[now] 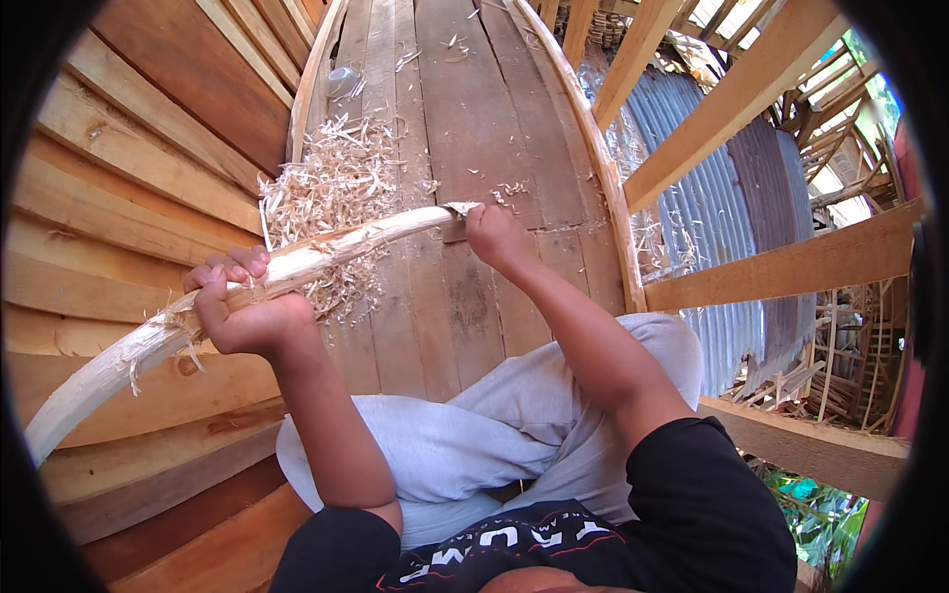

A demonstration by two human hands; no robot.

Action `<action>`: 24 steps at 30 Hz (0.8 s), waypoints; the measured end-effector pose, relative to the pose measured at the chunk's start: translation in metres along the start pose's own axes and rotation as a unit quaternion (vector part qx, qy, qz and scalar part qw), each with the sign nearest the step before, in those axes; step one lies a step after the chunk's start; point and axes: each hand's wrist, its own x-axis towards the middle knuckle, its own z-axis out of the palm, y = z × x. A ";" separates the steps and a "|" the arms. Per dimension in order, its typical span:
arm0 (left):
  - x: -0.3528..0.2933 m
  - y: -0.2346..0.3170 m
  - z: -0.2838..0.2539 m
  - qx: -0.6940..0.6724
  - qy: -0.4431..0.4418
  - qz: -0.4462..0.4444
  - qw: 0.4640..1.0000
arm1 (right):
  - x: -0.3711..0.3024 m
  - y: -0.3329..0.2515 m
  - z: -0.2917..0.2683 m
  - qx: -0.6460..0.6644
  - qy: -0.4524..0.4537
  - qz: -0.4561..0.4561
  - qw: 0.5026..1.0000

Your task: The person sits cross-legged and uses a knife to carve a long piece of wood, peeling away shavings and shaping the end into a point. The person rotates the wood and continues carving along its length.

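A long, pale peeled wooden pole (346, 244) runs from the lower left up to the middle, with frayed strips hanging from it. My left hand (252, 311) is wrapped round it, fingers over the far side and wrist underneath. At the pole's far end, my right hand (492, 235) is closed in a fist on a knife (461, 209). Only a short bit of its blade shows, lying against the wood; the handle is hidden in the fist. Curled wood shavings (331, 183) are heaped on the floor beyond and below the pole.
I sit cross-legged in grey trousers (465, 435) on a plank floor (484, 109). A board wall (129, 208) stands close on the left. Wooden rails (781, 262) edge the right side, with corrugated metal sheets (692, 198) beyond. A small clear cup (342, 83) lies near the far left.
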 end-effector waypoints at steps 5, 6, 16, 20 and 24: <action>0.008 0.001 -0.012 0.018 -0.007 0.003 1.000 | -0.040 -0.057 -0.008 -0.027 -0.063 -0.019 0.997; 0.005 0.002 -0.008 0.015 -0.001 0.002 1.000 | -0.034 -0.050 -0.003 -0.014 -0.040 -0.014 0.999; 0.002 0.003 -0.001 0.016 0.015 0.013 1.000 | -0.040 -0.055 0.004 -0.012 -0.032 -0.068 0.997; 0.005 0.000 -0.004 -0.002 -0.007 -0.006 1.000 | 0.003 -0.006 -0.002 -0.060 0.040 -0.004 0.997; 0.005 0.003 -0.005 0.002 -0.003 0.003 1.000 | -0.034 -0.051 -0.005 -0.007 -0.041 -0.003 0.999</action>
